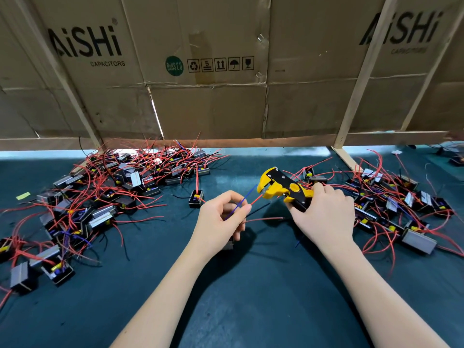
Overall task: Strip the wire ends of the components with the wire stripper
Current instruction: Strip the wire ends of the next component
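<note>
My right hand (324, 212) grips the handles of a yellow and black wire stripper (283, 188), whose jaws point left. My left hand (221, 219) pinches a red wire (256, 199) and a blue wire (244, 199) of one component (229, 244), which is mostly hidden under the hand. The red wire's tip reaches the stripper's jaws. The blue wire angles up to the right beside it. A thin black wire (258, 210) and another red one (263, 219) trail off to the right from the same hand.
A big pile of black components with red wires (105, 197) lies at the left, and another pile (391, 204) at the right. A single component (195, 198) stands just left of my left hand. The dark mat (251, 285) meets a cardboard wall (208, 84) behind.
</note>
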Available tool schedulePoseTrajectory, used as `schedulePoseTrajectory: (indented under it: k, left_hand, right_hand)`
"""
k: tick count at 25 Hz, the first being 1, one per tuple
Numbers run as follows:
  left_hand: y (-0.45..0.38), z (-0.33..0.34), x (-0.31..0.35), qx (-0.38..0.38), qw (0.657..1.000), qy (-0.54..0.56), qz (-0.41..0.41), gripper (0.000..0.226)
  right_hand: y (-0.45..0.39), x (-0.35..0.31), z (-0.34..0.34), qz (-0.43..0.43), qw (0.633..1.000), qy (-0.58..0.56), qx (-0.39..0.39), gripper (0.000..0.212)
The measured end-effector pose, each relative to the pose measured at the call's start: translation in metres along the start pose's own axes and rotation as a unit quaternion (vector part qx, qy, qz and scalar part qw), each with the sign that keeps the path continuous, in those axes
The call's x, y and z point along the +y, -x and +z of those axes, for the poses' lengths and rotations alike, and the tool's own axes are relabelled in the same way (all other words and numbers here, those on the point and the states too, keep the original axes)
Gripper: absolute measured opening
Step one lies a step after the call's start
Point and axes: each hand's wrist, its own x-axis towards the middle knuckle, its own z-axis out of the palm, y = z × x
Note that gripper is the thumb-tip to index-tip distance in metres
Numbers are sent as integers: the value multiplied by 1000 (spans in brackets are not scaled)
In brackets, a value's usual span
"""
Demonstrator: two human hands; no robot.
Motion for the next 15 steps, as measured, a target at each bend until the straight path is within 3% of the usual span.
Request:
schedulePoseTrajectory:
  k: [8, 15]
  left_hand:
    - [0, 1, -2, 5, 1000, -10, -19, 15]
    - [0, 0, -2, -7, 1000, -20, -19, 15]
  right_hand:
    - [-3, 4, -2, -47, 998, 12, 47, 57]
    - [-4, 4, -5, -76, 996, 26, 41, 50]
